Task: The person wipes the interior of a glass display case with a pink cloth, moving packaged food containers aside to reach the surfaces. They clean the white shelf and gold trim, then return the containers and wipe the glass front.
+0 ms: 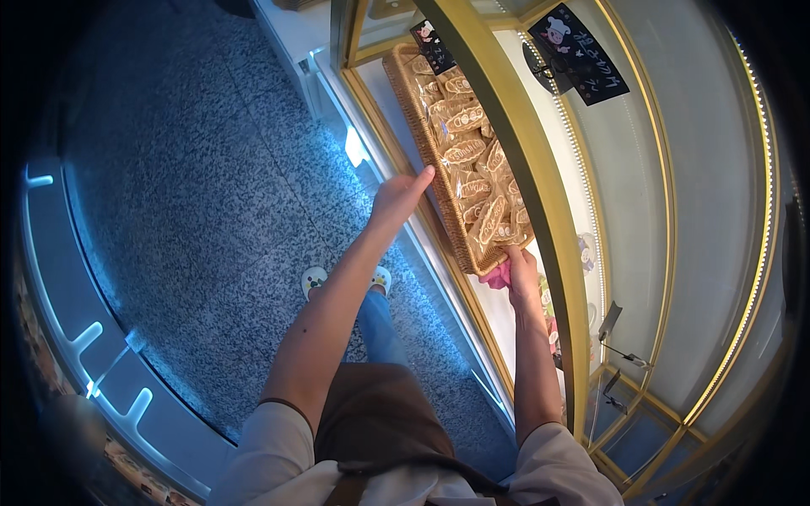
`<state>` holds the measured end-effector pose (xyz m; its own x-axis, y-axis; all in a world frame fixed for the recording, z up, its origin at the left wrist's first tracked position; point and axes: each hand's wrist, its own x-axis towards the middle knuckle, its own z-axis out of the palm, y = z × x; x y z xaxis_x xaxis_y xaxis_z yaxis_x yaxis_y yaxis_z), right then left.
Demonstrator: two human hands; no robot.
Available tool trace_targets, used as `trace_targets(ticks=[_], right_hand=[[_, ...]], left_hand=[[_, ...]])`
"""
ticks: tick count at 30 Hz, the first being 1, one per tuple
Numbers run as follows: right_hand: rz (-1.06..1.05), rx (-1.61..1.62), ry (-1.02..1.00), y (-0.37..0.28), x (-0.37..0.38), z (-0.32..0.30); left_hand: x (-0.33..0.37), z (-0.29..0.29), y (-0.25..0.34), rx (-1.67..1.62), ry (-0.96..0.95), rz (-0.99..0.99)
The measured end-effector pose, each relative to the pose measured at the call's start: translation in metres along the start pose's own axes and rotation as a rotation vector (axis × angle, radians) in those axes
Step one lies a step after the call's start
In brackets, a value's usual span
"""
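Observation:
A long wicker basket (419, 135) sits slanted inside a gold-framed display case. It is filled with clear-wrapped, golden-brown baked pieces (466, 150), many oblong with raised patterns. At the middle of the basket's left long side is my left hand (402, 201), its thumb against the rim and its other fingers largely hidden. My right hand (523, 271) grips the near end at the corner, thumb up at the rim. A crumpled pink cloth (496, 277) shows between that hand and the basket's underside. A small dark sign (434, 46) stands at the far end.
The case's gold frame bar (540, 169) arches just right of the basket and over my right forearm. A larger black sign (579, 54) is clipped on the right. Several wrapped items (553, 325) lie near my right forearm. Speckled floor (211, 194) spreads left, toward a blue-lit counter (93, 371).

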<state>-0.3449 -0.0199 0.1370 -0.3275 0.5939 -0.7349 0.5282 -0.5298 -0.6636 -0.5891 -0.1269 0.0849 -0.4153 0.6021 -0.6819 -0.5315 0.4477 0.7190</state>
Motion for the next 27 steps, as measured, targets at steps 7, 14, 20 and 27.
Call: trace_targets(ticks=[7,14,20,27], right_hand=[[-0.062,0.12,0.187,0.093,-0.024,0.014],[-0.08,0.104,0.107,0.119,-0.09,0.061],[0.129,0.293,0.02,0.091,-0.1,0.003],[-0.326,0.161,0.631,0.044,0.048,-0.026]], left_hand=[[-0.022,0.009,-0.027,0.091,0.178,0.098],[-0.071,-0.026,-0.07,-0.018,0.419,0.142],[-0.117,-0.106,-0.078,-0.005,0.591,-0.153],[-0.153,-0.169,-0.133,-0.451,0.693,-0.057]])
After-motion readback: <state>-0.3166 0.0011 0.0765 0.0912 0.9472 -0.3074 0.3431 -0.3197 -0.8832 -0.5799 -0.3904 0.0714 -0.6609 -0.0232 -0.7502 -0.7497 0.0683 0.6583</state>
